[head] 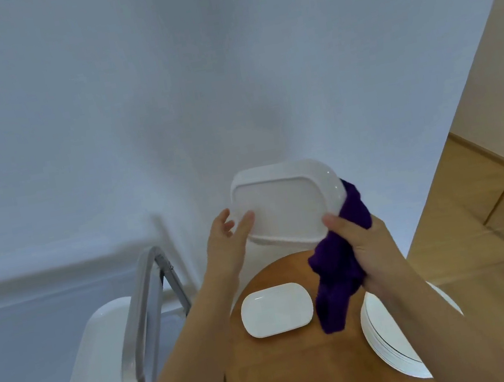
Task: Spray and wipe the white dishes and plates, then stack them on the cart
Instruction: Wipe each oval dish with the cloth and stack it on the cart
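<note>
From the head view, a white dish [283,205] is held up above the round wooden desk [294,370], underside toward the camera. The left hand [227,240] touches its left edge with straight, relaxed fingers. The right hand [360,239] grips a purple cloth [339,279] against its lower right rim. A second dish [277,309] and stacked plates [386,341] lie below; more dishes [99,353] sit on the cart [140,326].

Centre frame: left hand [226,245] and right hand [356,236] with purple cloth [339,279] hold white dish [283,205] above tabletop [306,365].
</note>
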A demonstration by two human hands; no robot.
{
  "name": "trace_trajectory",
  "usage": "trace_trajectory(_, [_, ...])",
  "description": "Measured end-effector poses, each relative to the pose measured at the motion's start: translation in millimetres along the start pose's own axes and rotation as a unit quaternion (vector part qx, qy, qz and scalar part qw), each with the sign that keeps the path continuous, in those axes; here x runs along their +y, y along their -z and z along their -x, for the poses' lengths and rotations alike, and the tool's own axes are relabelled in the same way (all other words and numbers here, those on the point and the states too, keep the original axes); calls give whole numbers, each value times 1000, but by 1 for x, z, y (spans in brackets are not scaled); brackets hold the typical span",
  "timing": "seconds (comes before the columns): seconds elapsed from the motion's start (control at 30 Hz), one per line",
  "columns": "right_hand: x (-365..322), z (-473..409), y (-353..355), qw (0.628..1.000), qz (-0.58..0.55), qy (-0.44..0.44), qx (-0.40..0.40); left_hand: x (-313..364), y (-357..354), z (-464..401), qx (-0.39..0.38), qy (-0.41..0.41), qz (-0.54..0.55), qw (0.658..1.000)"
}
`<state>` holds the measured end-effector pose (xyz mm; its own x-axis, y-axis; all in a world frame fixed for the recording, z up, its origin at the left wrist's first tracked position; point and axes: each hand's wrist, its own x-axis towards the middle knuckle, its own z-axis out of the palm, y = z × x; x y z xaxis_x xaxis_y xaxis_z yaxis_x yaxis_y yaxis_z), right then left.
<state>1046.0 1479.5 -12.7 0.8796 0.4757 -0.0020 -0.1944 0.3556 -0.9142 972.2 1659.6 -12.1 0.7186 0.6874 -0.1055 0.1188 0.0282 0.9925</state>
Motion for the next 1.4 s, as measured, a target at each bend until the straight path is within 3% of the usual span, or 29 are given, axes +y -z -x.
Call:
trace_trajectory(0.07, [-8, 0, 1, 998, -46, -45, -15, -8, 8, 1, -49, 24, 117, 992])
trace_trajectory(0.17, [-6, -1, 7, 992, -53, -116, 0, -11, 19, 2, -152, 72, 327, 930])
trace_trajectory(0.27, [2, -4, 12, 984, -51, -165, 53, -10, 14, 8, -144, 94, 372, 912])
trace_trajectory(0.33, [7, -10, 15, 979, 13, -165, 117, -9, 8, 17, -143, 100, 361, 916])
trace_trajectory(0.43, [6, -17, 17, 968, 154, -95, 173, -8, 6, 24, -152, 101, 326, 928])
trace_trajectory(0.53, [2, -23, 16, 945, 295, 42, 136, -2, 11, 27, -173, 84, 279, 941])
trace_trajectory(0.67, [4, -26, -3, 842, 503, 191, 38, 14, -3, 41, -205, 78, 88, 972])
trace_trajectory(0.73, [6, -22, -19, 859, 481, 174, -7, 17, -11, 47, -212, 67, 22, 975])
trace_trajectory(0.87, [9, -17, -32, 871, 449, 196, -21, 19, -4, 40, -225, 25, -26, 974])
trace_trajectory(1.07, [14, -1, -54, 782, 547, 279, -104, 20, -2, 45, -274, 19, -35, 961])
trace_trajectory(1.23, [9, -13, -50, 845, 474, 242, -56, 18, 2, 53, -238, -27, -40, 970])
trace_trajectory(1.4, [16, -20, -27, 920, 371, 129, 10, 27, 15, 55, -158, -89, 14, 983])
